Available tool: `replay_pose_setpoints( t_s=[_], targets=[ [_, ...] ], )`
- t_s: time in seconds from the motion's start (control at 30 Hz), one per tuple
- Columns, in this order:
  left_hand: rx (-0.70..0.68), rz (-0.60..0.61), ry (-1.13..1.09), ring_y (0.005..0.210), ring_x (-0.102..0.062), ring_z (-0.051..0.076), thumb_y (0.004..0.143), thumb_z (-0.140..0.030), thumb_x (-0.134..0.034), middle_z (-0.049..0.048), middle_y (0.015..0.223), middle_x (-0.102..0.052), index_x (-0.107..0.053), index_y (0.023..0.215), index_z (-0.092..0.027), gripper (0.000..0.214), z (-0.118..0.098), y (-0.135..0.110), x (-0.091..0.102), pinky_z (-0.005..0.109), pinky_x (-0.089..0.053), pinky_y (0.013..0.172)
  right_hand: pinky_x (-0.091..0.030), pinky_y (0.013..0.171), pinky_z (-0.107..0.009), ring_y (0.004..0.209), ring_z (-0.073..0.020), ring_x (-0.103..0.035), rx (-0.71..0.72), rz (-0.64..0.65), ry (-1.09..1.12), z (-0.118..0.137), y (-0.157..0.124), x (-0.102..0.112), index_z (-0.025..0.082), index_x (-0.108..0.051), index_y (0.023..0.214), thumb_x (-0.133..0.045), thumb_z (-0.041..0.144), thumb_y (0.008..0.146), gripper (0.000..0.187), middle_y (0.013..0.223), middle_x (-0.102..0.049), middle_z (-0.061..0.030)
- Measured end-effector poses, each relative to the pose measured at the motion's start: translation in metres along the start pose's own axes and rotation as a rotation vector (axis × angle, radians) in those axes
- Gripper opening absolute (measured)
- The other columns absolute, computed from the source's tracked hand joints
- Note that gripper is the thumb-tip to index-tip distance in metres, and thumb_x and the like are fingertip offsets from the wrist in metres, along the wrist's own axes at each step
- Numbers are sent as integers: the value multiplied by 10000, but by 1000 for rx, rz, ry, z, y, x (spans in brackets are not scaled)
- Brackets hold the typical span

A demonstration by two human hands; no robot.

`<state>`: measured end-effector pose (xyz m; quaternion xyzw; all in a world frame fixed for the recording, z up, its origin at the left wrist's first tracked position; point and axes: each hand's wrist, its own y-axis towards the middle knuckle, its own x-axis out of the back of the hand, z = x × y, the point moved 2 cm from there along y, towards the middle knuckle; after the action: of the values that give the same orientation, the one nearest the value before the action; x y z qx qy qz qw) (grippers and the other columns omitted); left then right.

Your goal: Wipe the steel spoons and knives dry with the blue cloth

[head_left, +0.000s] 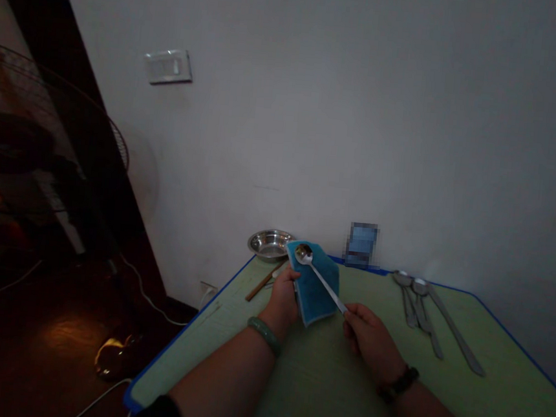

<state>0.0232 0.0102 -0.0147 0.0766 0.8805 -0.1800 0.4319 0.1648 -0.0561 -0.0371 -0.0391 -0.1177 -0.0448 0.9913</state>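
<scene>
My left hand (pixel 284 297) is closed on a blue cloth (pixel 317 287), held up above the green table (pixel 292 378). In my right hand (pixel 368 333) is the handle end of a metal spoon (pixel 319 277), pinched in the fingers. The spoon's bowl lies against the top of the cloth. A green bangle is on my left wrist and a dark watch band on my right.
A steel bowl (pixel 270 243) sits at the table's far left corner, with a pair of wooden chopsticks (pixel 262 282) beside it. Several metal spoons (pixel 425 309) lie at the right. A blue object (pixel 361 244) stands by the wall. A fan (pixel 44 149) is on the left.
</scene>
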Motion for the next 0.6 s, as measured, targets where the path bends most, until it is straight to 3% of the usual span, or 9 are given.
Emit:
replay_pose_setpoints(
  t_s=[0.27, 0.6],
  targets=[
    [-53, 64, 24, 678, -617, 244, 573, -189, -457, 80, 771, -657, -565, 964, -142, 408, -1, 1, 1, 434, -458, 716, -273, 365, -189, 364, -55, -356, -25, -30, 19, 2, -1, 1, 191, -472, 656, -407, 327, 720, 163, 473, -402, 76],
    [-60, 50, -3, 676, -618, 240, 578, -188, -453, 75, 737, -655, -577, 935, -146, 381, -1, 1, 2, 418, -466, 700, -260, 365, -193, 360, -54, -340, -41, -33, 39, 3, -2, 2, 194, -482, 661, -407, 316, 708, 150, 469, -393, 81]
  ],
)
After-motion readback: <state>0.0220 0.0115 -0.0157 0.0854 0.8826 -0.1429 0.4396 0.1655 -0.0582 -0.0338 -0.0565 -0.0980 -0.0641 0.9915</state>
